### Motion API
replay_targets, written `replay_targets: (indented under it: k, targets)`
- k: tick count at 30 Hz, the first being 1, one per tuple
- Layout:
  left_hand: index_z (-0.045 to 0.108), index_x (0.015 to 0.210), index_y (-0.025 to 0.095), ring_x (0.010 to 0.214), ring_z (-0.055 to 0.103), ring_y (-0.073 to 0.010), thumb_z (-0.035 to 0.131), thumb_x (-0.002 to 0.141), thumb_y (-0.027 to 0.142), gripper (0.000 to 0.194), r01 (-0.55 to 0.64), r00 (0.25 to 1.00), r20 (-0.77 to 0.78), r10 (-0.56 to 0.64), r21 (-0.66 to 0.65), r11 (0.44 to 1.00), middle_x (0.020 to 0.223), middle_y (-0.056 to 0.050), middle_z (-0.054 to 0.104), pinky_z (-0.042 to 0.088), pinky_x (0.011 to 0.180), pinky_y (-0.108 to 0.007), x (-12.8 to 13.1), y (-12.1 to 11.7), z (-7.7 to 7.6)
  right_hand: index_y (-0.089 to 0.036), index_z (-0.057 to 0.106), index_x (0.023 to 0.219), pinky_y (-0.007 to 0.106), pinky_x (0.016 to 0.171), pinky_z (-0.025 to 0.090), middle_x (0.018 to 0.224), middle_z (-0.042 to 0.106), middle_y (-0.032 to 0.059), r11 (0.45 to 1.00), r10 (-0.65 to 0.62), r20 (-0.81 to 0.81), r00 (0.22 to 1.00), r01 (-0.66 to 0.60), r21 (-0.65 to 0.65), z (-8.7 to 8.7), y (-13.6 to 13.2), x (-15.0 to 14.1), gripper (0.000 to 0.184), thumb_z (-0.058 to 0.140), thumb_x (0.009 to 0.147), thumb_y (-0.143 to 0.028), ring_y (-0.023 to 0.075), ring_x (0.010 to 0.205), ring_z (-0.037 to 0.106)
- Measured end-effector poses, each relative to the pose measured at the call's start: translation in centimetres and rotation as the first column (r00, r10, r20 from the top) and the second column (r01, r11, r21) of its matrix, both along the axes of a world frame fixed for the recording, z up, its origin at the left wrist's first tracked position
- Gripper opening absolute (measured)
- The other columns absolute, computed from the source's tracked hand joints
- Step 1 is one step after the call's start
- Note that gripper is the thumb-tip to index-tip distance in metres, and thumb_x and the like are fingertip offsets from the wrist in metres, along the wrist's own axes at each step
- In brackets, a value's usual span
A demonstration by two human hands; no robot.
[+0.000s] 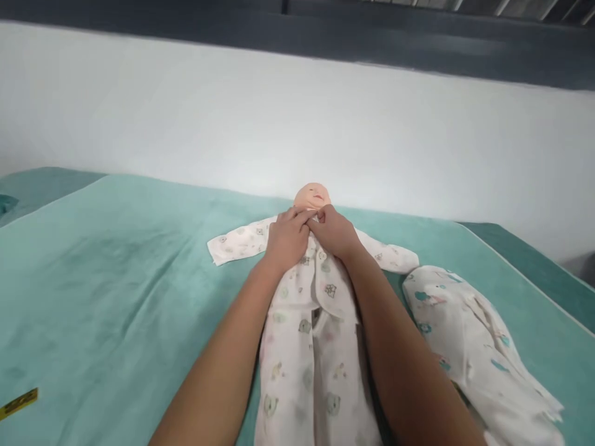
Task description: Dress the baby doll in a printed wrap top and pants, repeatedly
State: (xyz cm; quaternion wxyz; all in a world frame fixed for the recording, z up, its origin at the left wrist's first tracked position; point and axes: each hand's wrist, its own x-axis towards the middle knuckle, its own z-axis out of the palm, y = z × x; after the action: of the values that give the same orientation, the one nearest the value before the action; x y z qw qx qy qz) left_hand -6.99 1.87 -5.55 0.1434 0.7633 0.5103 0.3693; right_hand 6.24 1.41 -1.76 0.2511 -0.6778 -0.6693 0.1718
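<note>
A baby doll (312,194) lies on its back, head toward the wall, with its face partly in view. It wears a white baby shirt (302,279) printed with small animals; both sleeves spread out sideways. The shirt's front edges meet down the middle and part at the hem. White printed pants (286,378) cover its legs. At the collar, just below the chin, my left hand (289,235) has its fingers bent onto the cloth. My right hand (335,231) pinches the collar beside it, the two hands touching. The fingertips hide the fastening, if there is one.
Folded white cloth with teal and pink prints (465,334) lies to the right of the doll. A teal sheet (130,266) covers the bed. Behind it rises a white wall (260,124). A yellow tag (18,404) sits at the lower left.
</note>
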Motion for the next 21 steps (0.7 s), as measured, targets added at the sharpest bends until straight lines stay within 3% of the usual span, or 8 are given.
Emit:
replay_targets:
  k: [6, 10, 16, 21]
  targets:
    - [0.061, 0.123, 0.025, 0.121, 0.047, -0.0202, 0.031, 0.091, 0.016, 0.045, 0.169, 0.985, -0.016, -0.169, 0.034, 0.985, 0.123, -0.005, 0.058, 0.034, 0.104, -0.040, -1.3, 1.9, -0.1, -0.023, 0.050, 0.079, 0.029, 0.064, 0.038, 0.080, 0.059, -0.0019, 0.998, 0.037, -0.166, 0.985, -0.030, 0.046, -0.2, -0.6, 0.5, 0.018, 0.054, 0.076, -0.040, 0.0157, 0.070, 0.051]
    - [0.060, 0.123, 0.029, 0.118, 0.048, -0.0199, 0.033, 0.088, 0.015, 0.046, 0.163, 0.986, 0.036, -0.162, -0.023, 0.986, 0.127, -0.002, 0.055, 0.036, 0.104, -0.039, -1.1, 1.5, 0.5, -0.022, 0.060, 0.080, 0.030, 0.068, 0.040, 0.083, 0.064, -0.0005, 0.998, -0.008, -0.313, 0.950, 0.027, 0.057, -0.3, -0.3, 0.7, 0.015, 0.056, 0.075, -0.035, 0.0168, 0.076, 0.056]
    - [0.061, 0.119, 0.026, 0.118, 0.049, -0.0211, 0.034, 0.087, 0.015, 0.043, 0.143, 0.988, 0.066, -0.140, -0.045, 0.989, 0.126, -0.002, 0.058, 0.038, 0.103, -0.039, -1.0, 0.9, 0.7, -0.020, 0.063, 0.069, 0.029, 0.067, 0.038, 0.072, 0.063, -0.0016, 0.985, -0.025, -0.380, 0.925, 0.088, 0.149, -0.7, 0.0, 0.9, 0.011, 0.055, 0.073, -0.027, 0.0150, 0.070, 0.053]
    - [0.059, 0.125, 0.028, 0.123, 0.048, -0.0198, 0.032, 0.088, 0.013, 0.048, 0.196, 0.979, 0.063, -0.196, 0.016, 0.981, 0.131, -0.002, 0.057, 0.036, 0.107, -0.039, -1.1, 1.1, 0.8, -0.018, 0.064, 0.069, 0.027, 0.063, 0.038, 0.068, 0.061, -0.0020, 0.957, -0.101, -0.587, 0.803, 0.239, 0.163, -0.9, 0.2, 1.2, 0.012, 0.058, 0.072, -0.028, 0.0132, 0.065, 0.050]
